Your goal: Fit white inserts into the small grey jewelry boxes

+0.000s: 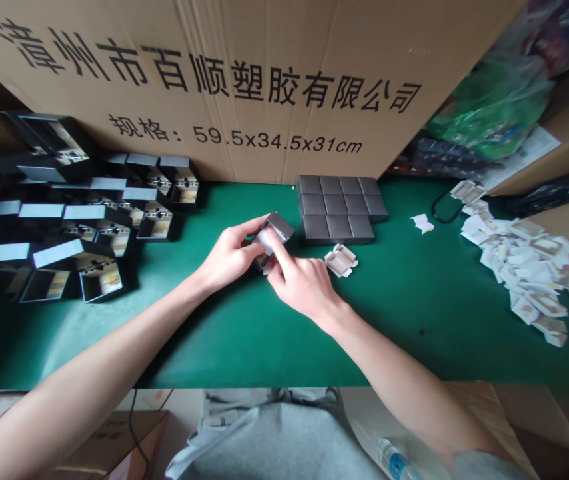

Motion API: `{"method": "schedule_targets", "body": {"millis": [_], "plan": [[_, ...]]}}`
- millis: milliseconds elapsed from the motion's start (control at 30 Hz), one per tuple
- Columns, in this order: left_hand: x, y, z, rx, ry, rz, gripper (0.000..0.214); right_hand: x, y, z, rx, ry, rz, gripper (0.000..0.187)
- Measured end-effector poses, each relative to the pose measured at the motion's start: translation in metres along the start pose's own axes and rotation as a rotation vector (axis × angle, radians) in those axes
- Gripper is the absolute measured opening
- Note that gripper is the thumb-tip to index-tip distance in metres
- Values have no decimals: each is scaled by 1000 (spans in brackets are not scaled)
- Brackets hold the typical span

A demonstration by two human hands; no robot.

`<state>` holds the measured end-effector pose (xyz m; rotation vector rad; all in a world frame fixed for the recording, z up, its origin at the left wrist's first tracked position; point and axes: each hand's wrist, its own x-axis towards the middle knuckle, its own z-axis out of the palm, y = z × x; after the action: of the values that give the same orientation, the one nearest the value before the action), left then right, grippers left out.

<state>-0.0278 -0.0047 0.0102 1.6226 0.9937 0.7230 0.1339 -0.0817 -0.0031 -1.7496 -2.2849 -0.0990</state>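
Note:
My left hand [232, 252] is closed around a small dark grey hinged box [280, 228], which is open and tilted above the green table. Inside it shows a white insert [265, 239], partly covered by my fingers. My right hand [300, 277] presses its index finger onto this insert, the other fingers curled at the box's lower edge. Just right of that hand lies a loose white folded insert [341, 260]. Behind it, closed dark grey boxes [337, 208] stand in a tight block.
Several open dark boxes [99, 277] stand in rows at the left. A heap of white inserts [524, 260] lies at the right, with a white scrap [422, 223] and a black loop [442, 208] nearby. A large printed carton [244, 40] rises behind the green table [204, 347].

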Motion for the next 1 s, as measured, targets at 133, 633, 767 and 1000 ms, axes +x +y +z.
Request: {"method": "schedule_targets", "body": {"millis": [133, 633, 767, 1000], "plan": [[1, 3, 0, -11, 6, 17, 34, -1, 1, -2, -31, 36, -26, 59], [2, 0, -2, -1, 9, -33, 66, -1, -2, -4, 14, 6, 39, 59], [1, 2, -1, 11, 14, -23, 66, 0, -2, -5, 32, -3, 49, 60], [2, 6, 0, -47, 46, 26, 57, 2, 6, -5, 123, -21, -18, 60]]}}
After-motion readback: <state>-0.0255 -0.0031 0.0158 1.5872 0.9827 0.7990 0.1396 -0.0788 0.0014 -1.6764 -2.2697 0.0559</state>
